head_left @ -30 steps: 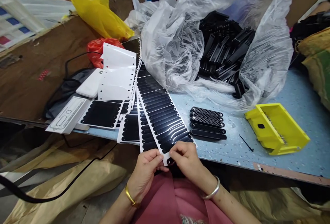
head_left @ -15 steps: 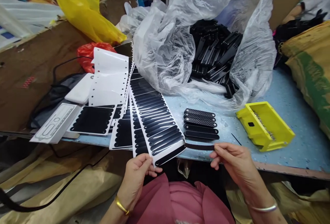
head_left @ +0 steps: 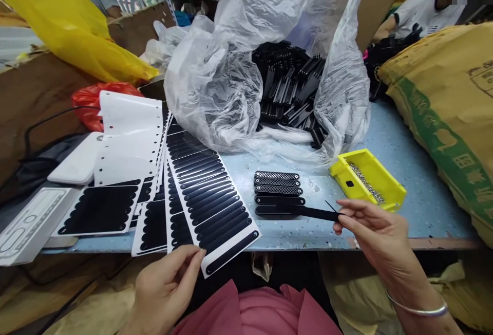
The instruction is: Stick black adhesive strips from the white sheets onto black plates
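My right hand (head_left: 373, 237) pinches one end of a black adhesive strip (head_left: 319, 213) with rounded ends. The strip's other end lies over the nearest of several narrow black bars (head_left: 275, 210), lined up side by side on the table; the farther bars (head_left: 277, 183) have mesh-patterned tops and small screws. My left hand (head_left: 167, 286) is closed, thumb and fingertips at the left edge of a white sheet of black strip stickers (head_left: 221, 196). That sheet's near end juts over the table edge. A thin dark pin-like piece (head_left: 329, 205) shows by my right fingertips.
A yellow bin (head_left: 389, 186) of small metal pieces stands right. Behind, a clear plastic bag (head_left: 215, 104) holds many black bars (head_left: 292, 88). More sticker sheets (head_left: 100, 209), a white box (head_left: 34, 222) and a red bag (head_left: 87, 101) lie left. A large sack (head_left: 442, 98) borders the right; people sit beyond.
My right hand has drawn the strip off the sheet and brought it over the nearest bar. My left fingers have shifted up the sheet's left edge. The view has turned right.
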`<state>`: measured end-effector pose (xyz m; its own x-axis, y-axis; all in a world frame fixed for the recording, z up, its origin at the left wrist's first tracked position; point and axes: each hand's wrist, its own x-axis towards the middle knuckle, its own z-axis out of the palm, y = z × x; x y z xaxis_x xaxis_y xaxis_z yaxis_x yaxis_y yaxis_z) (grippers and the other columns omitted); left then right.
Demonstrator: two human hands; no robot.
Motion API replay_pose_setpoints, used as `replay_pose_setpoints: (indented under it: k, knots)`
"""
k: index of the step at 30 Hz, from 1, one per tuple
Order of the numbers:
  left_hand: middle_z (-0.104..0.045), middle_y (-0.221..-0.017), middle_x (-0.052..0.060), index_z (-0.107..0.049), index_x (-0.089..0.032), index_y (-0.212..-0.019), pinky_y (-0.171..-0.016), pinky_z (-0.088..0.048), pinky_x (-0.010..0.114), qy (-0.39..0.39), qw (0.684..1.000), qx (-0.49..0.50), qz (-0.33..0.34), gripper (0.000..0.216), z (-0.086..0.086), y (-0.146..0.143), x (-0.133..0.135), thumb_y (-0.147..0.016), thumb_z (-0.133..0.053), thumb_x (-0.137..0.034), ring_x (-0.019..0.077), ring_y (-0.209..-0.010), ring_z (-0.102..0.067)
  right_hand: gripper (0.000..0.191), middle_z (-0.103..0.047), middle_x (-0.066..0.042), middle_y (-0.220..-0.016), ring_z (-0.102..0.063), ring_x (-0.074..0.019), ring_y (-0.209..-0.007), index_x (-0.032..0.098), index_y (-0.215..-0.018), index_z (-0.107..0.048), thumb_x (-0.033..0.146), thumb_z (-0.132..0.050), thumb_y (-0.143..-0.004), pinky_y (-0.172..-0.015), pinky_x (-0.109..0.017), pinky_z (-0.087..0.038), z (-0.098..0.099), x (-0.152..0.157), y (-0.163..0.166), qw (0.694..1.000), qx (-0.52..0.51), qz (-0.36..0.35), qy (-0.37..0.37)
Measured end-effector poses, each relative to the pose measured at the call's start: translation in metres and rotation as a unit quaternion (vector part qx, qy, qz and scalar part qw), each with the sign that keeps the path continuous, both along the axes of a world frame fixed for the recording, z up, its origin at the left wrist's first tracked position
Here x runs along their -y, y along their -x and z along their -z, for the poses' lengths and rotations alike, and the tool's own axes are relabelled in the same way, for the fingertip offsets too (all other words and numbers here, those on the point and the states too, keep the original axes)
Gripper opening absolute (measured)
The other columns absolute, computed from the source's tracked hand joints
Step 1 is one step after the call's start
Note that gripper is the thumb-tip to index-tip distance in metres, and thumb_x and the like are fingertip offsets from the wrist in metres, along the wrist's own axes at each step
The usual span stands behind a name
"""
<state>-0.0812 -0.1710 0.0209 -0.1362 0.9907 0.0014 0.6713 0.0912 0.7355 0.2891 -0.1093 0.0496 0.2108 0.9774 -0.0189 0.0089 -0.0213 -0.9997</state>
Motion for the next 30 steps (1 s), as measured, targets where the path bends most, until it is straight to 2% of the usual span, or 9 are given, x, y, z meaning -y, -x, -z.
replay_pose_setpoints:
  k: [3, 7, 11, 15, 19, 25, 30]
  knots:
    - [-0.076, -0.074, 0.003, -0.078, -0.025, -0.081, -0.056, -0.047, 0.022, -0.079, 0.995, 0.036, 0.046, 0.012, -0.005, -0.027, -0.040, -0.075, -0.070, -0.031, 0.0164, -0.058, -0.065, 0.027, -0.071, -0.003, -0.064, -0.068, -0.0182, -0.051, 0.019, -0.094, -0.078, 0.025, -0.086, -0.068, -0.050, -0.029, -0.059, 0.003, -0.008, -0.008, 0.999, 0.044, 0.011, 0.007]
    - [-0.074, -0.075, 0.004, -0.078, -0.023, -0.088, -0.062, -0.045, 0.025, -0.046, 0.983, 0.057, 0.170, 0.017, 0.010, -0.058, -0.100, -0.077, -0.065, -0.023, 0.0173, -0.063, -0.064, 0.018, -0.071, -0.004, -0.061, -0.069, -0.0192, -0.053, 0.019, -0.081, -0.077, 0.027, -0.086, -0.068, -0.053, -0.030, -0.060, 0.007, -0.020, -0.018, 0.999, 0.044, 0.013, 0.000]
    - [-0.068, -0.062, 0.001, -0.078, -0.023, -0.089, -0.058, -0.041, 0.024, -0.009, 0.975, 0.063, 0.212, 0.022, 0.027, -0.071, -0.133, -0.070, -0.068, -0.018, 0.0144, -0.054, -0.056, 0.018, -0.071, -0.003, -0.061, -0.068, -0.0169, -0.052, 0.019, -0.078, -0.077, 0.027, -0.087, -0.065, -0.048, -0.025, -0.057, 0.011, -0.031, -0.014, 1.000, 0.010, 0.007, 0.004]
    - [-0.063, -0.054, -0.001, -0.078, -0.022, -0.081, -0.055, -0.037, 0.023, 0.013, 0.969, 0.074, 0.234, 0.014, 0.029, -0.075, -0.141, -0.071, -0.068, -0.019, 0.0127, -0.049, -0.052, 0.016, -0.069, -0.003, -0.058, -0.064, -0.0141, -0.049, 0.018, -0.074, -0.077, 0.027, -0.087, -0.065, -0.041, -0.021, -0.049, 0.014, -0.040, 0.000, 1.000, 0.005, -0.020, 0.016]
    - [-0.061, -0.053, -0.002, -0.076, -0.020, -0.076, -0.053, -0.036, 0.023, 0.025, 0.966, 0.075, 0.247, 0.010, 0.027, -0.077, -0.141, -0.075, -0.067, -0.024, 0.0115, -0.048, -0.050, 0.017, -0.069, -0.004, -0.059, -0.063, -0.0146, -0.050, 0.017, -0.075, -0.077, 0.028, -0.086, -0.066, -0.042, -0.023, -0.049, 0.023, -0.045, 0.010, 0.998, 0.016, -0.049, 0.032]
    - [-0.060, -0.053, -0.002, -0.077, -0.018, -0.086, -0.051, -0.039, 0.023, 0.010, 0.969, 0.120, 0.218, 0.016, 0.030, -0.077, -0.138, -0.072, -0.069, -0.020, 0.0114, -0.047, -0.051, 0.012, -0.068, -0.002, -0.059, -0.062, -0.0137, -0.050, 0.018, -0.077, -0.076, 0.027, -0.083, -0.072, -0.043, -0.023, -0.050, 0.040, -0.044, 0.017, 0.997, 0.011, -0.066, 0.044]
    - [-0.059, -0.051, -0.002, -0.077, -0.016, -0.084, -0.048, -0.039, 0.021, -0.001, 0.964, 0.125, 0.235, 0.017, 0.034, -0.080, -0.138, -0.073, -0.064, -0.015, 0.0099, -0.046, -0.051, 0.009, -0.067, -0.002, -0.058, -0.061, -0.0129, -0.048, 0.019, -0.078, -0.077, 0.025, -0.082, -0.073, -0.041, -0.021, -0.048, 0.043, -0.044, 0.021, 0.995, 0.015, -0.086, 0.045]
